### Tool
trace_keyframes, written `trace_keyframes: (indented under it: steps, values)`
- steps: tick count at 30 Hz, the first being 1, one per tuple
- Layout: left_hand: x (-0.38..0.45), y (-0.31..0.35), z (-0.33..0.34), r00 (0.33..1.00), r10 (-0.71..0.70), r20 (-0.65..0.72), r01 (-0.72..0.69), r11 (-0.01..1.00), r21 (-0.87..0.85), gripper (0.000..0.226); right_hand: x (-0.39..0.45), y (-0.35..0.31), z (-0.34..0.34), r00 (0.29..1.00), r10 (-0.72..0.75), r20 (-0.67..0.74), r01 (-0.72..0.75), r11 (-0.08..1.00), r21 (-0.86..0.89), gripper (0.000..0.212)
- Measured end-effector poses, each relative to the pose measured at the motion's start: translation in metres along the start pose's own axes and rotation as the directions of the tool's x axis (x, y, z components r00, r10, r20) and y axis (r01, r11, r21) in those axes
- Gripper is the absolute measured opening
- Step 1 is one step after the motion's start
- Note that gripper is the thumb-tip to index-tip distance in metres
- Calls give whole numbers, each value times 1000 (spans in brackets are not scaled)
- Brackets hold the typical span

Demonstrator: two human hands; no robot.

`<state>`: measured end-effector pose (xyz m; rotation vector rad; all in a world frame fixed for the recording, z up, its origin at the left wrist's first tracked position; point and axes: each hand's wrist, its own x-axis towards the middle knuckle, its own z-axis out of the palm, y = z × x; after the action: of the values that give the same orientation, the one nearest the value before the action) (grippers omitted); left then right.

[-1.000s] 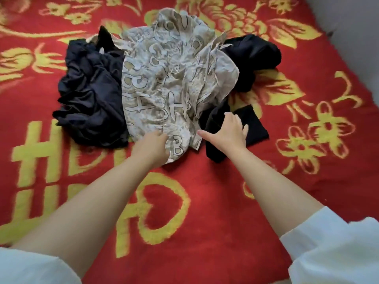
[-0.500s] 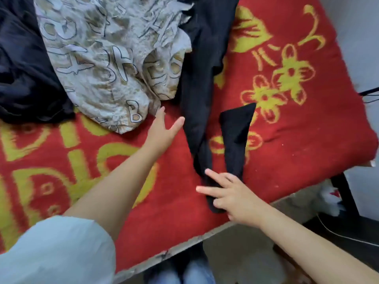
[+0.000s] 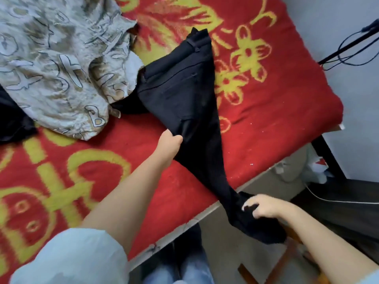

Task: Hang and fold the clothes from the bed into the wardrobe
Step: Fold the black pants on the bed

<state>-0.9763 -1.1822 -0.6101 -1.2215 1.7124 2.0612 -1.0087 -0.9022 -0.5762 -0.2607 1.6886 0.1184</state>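
Observation:
A pair of black trousers (image 3: 190, 95) stretches from the middle of the bed down past its front edge. My left hand (image 3: 169, 145) grips the trousers at their left side, about halfway along, fingers tucked under the cloth. My right hand (image 3: 261, 206) clutches the leg ends, which hang off the bed over the floor. A grey-beige shirt printed with letters (image 3: 61, 64) lies crumpled at the upper left, its edge over the trousers' top. Another dark garment (image 3: 12, 121) shows at the far left edge.
The bed carries a red blanket with yellow flowers (image 3: 266, 99); its front edge (image 3: 184, 226) runs diagonally toward the lower left. A black stand with cables (image 3: 348, 48) is by the grey wall at right. A wooden frame (image 3: 287, 255) and clutter sit on the floor.
My left hand moved from open beside the shirt to gripping the trousers. My right hand pulled the leg ends off the bed edge, dragging the trousers out from the pile.

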Motion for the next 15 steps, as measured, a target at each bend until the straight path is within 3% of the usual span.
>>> trace_keyframes:
  steps: [2, 4, 6, 8, 10, 11, 13, 14, 15]
  values:
    - [-16, -6, -14, 995, -70, 67, 47, 954, 297, 23, 1, -10, -19, 951, -48, -305, 130, 958, 256, 16]
    - [-36, -18, -37, 965, -216, 152, 118, 867, 484, 14, 2, -36, -45, 807, -6, -591, 259, 902, 345, 4]
    - [-59, -33, -63, 908, -368, 201, 204, 807, 555, 5, 7, -72, -74, 675, -1, -738, 389, 850, 354, 24]
    - [-75, -48, -85, 860, -429, 275, 294, 858, 420, 18, 17, -112, -103, 592, 55, -804, 485, 773, 409, 48]
    - [-71, -53, -96, 903, -362, 231, 365, 930, 31, 45, 31, -141, -131, 586, 209, -783, 557, 599, 576, 68]
    - [-62, -51, -98, 937, -322, 133, 338, 934, -117, 53, 38, -151, -145, 619, 304, -724, 581, 443, 682, 75]
    - [-37, -36, -95, 967, -251, -46, 236, 949, -206, 60, 53, -159, -165, 707, 421, -568, 573, 130, 809, 83]
    - [-21, -27, -92, 975, -202, -89, 177, 955, -236, 64, 60, -158, -170, 731, 426, -533, 557, 78, 827, 83]
    - [-7, -18, -88, 977, -189, -103, 153, 947, -283, 69, 64, -157, -171, 739, 425, -523, 539, 93, 837, 81]
